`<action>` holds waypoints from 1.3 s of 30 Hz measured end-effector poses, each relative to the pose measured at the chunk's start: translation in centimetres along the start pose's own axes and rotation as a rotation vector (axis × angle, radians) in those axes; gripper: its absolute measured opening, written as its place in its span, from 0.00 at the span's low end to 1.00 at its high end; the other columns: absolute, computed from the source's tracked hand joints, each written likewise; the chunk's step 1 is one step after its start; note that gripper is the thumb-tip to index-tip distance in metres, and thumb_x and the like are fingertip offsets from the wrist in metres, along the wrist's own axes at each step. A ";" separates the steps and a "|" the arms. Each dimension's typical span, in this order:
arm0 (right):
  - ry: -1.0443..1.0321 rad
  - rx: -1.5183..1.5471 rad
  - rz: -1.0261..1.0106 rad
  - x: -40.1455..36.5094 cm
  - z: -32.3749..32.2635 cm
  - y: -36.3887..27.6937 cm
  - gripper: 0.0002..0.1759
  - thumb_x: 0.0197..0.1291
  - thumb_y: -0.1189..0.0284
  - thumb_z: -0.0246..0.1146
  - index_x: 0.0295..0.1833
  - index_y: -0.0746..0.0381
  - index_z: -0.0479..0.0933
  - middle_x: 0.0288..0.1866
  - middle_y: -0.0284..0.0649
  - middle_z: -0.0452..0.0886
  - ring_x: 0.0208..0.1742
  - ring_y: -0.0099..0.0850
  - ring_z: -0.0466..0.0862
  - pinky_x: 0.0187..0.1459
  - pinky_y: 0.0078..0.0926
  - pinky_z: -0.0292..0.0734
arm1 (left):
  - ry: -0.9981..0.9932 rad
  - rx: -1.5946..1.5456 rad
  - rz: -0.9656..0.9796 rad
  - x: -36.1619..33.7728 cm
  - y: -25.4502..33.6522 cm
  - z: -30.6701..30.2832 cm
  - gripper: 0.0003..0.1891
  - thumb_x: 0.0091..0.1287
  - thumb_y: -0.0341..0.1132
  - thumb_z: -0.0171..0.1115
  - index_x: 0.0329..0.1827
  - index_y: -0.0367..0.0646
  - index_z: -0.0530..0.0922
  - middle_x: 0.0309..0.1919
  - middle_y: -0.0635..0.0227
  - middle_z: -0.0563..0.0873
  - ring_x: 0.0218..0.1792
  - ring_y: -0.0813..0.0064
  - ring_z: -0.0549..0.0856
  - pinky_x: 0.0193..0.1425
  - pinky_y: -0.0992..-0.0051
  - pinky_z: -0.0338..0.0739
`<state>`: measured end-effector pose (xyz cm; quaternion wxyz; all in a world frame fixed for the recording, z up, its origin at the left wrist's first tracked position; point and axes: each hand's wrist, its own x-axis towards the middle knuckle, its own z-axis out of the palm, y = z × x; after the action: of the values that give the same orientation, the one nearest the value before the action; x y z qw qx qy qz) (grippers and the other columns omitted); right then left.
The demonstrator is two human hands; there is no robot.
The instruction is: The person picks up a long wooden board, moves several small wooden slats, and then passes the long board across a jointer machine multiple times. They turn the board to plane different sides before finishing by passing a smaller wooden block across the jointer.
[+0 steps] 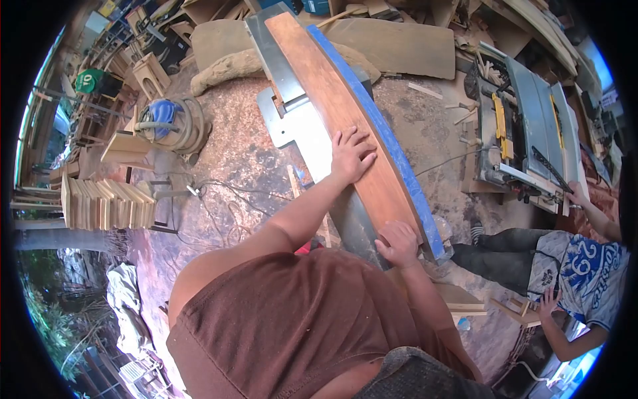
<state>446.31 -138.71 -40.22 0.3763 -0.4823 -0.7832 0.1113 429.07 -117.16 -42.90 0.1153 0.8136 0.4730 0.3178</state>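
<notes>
A long reddish-brown wooden plank [329, 93] lies lengthwise on the metal bed of a jointer [309, 136], alongside its long blue fence [392, 143]. My left hand [352, 156] rests palm down around the plank's middle, fingers spread over the wood. Closer to my body, my right hand [399, 243] lies on the plank's near end, its thumb out to the side. Both hands press on the upper face and are not wrapped round it.
Wood shavings and cables cover the floor. A blue-topped shop vacuum [163, 120] and stacked wooden pieces [109, 203] stand left. Behind the jointer lie a log [229, 70] and a large slab [412, 46]. At right, another person [565, 266] stands by a table saw [531, 120].
</notes>
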 end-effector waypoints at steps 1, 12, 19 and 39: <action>-0.008 0.004 0.018 0.2 0.2 0.1 0.16 0.53 0.60 0.71 0.38 0.60 0.80 0.39 0.40 0.82 0.49 0.43 0.83 0.56 0.46 0.77 | 0.016 -0.015 0.005 0.2 -0.3 0.1 0.10 0.62 0.46 0.68 0.44 0.59 0.88 0.61 0.70 0.81 0.73 0.58 0.68 0.77 0.46 0.49; -0.116 -0.167 0.022 1.6 1.8 0.3 0.23 0.49 0.61 0.74 0.50 0.60 0.82 0.58 0.46 0.79 0.64 0.46 0.78 0.68 0.47 0.70 | -0.005 -0.001 -0.022 1.6 -1.7 -0.7 0.10 0.63 0.46 0.67 0.45 0.60 0.88 0.63 0.72 0.80 0.74 0.59 0.67 0.79 0.47 0.49; -0.088 -0.194 0.058 4.4 3.3 0.7 0.21 0.50 0.64 0.73 0.50 0.59 0.82 0.59 0.45 0.79 0.65 0.44 0.78 0.67 0.47 0.71 | -0.042 0.048 -0.028 3.7 -4.0 -0.5 0.16 0.66 0.49 0.64 0.54 0.58 0.84 0.67 0.68 0.77 0.76 0.58 0.65 0.78 0.46 0.48; -0.046 -0.254 0.122 13.4 8.2 2.8 0.18 0.55 0.68 0.70 0.53 0.54 0.84 0.60 0.42 0.79 0.67 0.40 0.76 0.69 0.45 0.69 | -0.215 -0.356 0.112 1.3 -8.3 -5.7 0.12 0.65 0.40 0.65 0.46 0.44 0.84 0.63 0.55 0.80 0.68 0.54 0.74 0.72 0.57 0.67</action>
<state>439.14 -124.46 -40.90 0.2866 -0.5700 -0.7687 0.0449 420.19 -112.39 -42.00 0.2892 0.8347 0.3483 0.3135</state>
